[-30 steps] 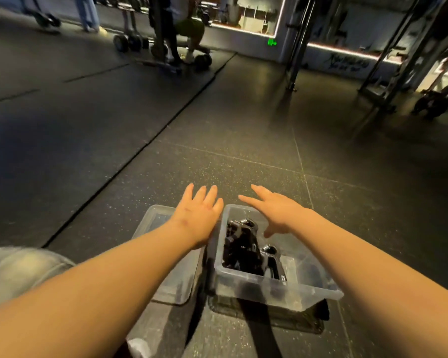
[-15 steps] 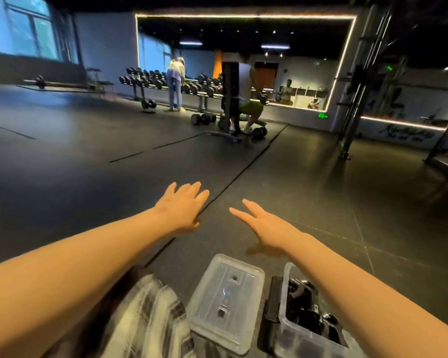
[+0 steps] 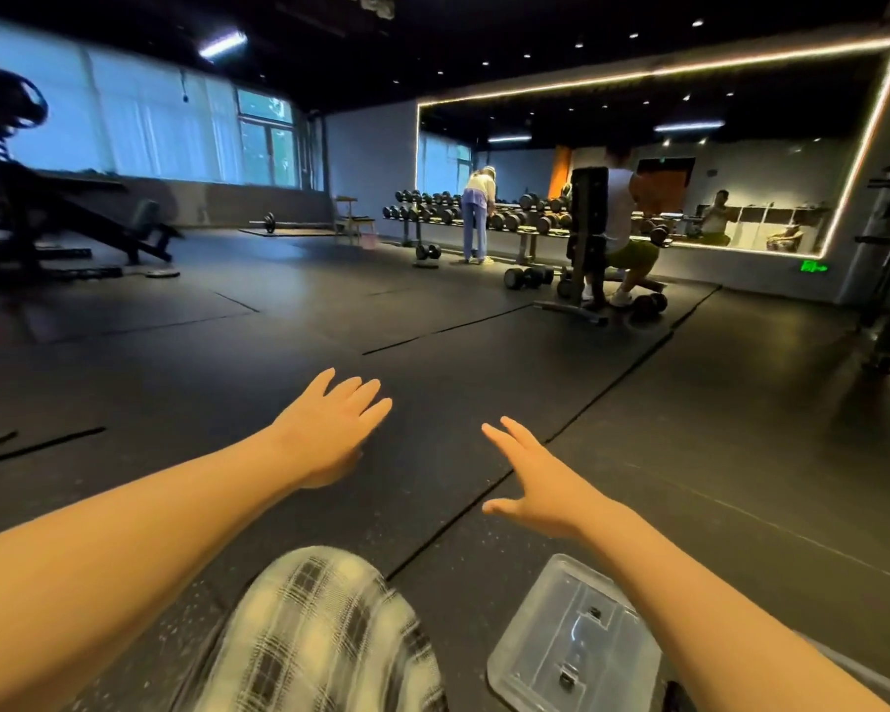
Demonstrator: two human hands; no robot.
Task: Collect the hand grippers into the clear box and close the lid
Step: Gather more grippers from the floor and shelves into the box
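Both arms reach forward over the dark gym floor. My left hand (image 3: pixel 330 429) is held out flat, fingers straight, holding nothing. My right hand (image 3: pixel 540 480) is also spread open and holds nothing. The clear lid (image 3: pixel 571 639) lies flat on the floor at the bottom right, under my right forearm. The clear box and the hand grippers are out of view below the frame; only a sliver of clear plastic shows at the bottom right edge.
My knee in plaid fabric (image 3: pixel 319 634) fills the bottom centre. Far ahead stand a dumbbell rack (image 3: pixel 484 213), a bench (image 3: pixel 587 249) with a seated person, another person standing at the rack, and a wall mirror. A machine (image 3: pixel 47 223) stands at the left.
The view has tilted up from the box to the room. The box with the grippers has dropped out of frame; only the lid stays visible. Both hands stay open and empty.
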